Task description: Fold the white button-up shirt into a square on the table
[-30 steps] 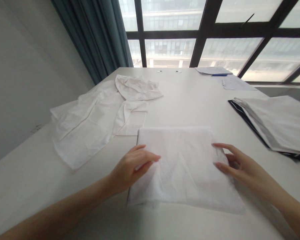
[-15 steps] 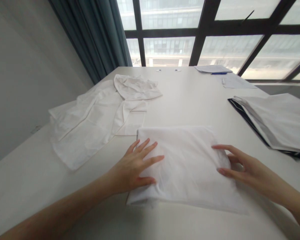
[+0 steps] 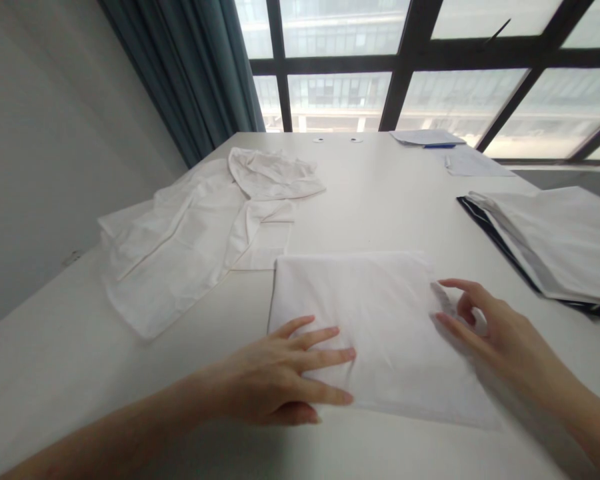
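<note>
A folded white cloth (image 3: 380, 313) lies flat in front of me on the white table, with faint creases over its surface. Across its near left corner rests my left hand (image 3: 295, 367), fingers spread and palm down. My right hand (image 3: 485, 327) is at the cloth's right edge; its thumb and forefinger are stretched apart, the other fingers curled, and nothing shows between them. Whether the right fingertips touch the cloth or hover just over it, I cannot tell.
Loose, crumpled white fabric (image 3: 180, 247) spreads over the table's left side. At the right lies a folded white stack (image 3: 570, 233) with a dark striped cloth (image 3: 505, 253) beneath. Papers (image 3: 425, 137) and a blue pen (image 3: 439, 146) are near the window.
My left hand has slid toward me and slightly right, down to the cloth's near edge. My right hand has shifted a little right. The cloth's near left corner is now under the left hand.
</note>
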Demonstrator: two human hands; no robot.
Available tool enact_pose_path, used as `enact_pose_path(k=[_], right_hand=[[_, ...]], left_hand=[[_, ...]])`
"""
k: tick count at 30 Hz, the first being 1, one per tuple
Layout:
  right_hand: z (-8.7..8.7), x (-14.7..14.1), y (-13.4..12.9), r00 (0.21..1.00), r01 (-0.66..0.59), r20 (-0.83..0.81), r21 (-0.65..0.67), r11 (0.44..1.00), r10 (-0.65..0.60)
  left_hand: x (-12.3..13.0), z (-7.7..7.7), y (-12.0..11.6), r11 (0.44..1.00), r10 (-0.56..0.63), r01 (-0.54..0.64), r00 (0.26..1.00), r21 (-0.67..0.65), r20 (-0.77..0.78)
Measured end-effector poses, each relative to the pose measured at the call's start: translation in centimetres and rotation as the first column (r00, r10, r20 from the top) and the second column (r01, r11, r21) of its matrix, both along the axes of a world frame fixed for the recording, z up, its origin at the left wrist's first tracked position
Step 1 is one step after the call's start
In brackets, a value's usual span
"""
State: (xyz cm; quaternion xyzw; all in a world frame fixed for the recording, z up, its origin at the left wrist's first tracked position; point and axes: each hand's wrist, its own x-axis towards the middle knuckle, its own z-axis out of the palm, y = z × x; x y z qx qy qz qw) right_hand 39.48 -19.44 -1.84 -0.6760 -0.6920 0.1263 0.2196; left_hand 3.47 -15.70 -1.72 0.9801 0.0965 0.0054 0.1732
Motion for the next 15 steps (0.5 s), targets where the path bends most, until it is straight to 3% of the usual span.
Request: enact_pose_path(k=[3,5,9,11,15], right_hand=[[-0.4,-0.8,-0.3,0.984,-0.107,0.171,0.304,0.947,0.057],[-0.6,-1.9,-0.8,0.952,-0.272,0.231,0.352,0.895,0.199],[-1.6,-4.0,-1.3,0.804,-0.577,0.308,0.197,0.793,0.509],[-2.1,-4.3,-1.0,0.758,-0.623,0.344,0.129,0.771,0.555],[-2.5,-3.5,1.0,0.736,-0.63,0.351,0.042,0.775,0.579]], left_hand=[[0.1,-0.1,-0.1,1.0,-0.019,0.019,1.0,0.003,0.006],[0.2,-0.2,-0.2,1.0,-0.022,0.022,0.999,0.014,0.028],[0.5,-0.6,-0.3,0.998,0.008,-0.012,0.998,0.054,0.07],[0.7,-0.8,-0.2,0.997,0.014,-0.018,0.998,0.069,0.063],[1.5,-1.1,1.0,0.996,0.032,-0.034,0.999,0.087,0.025]])
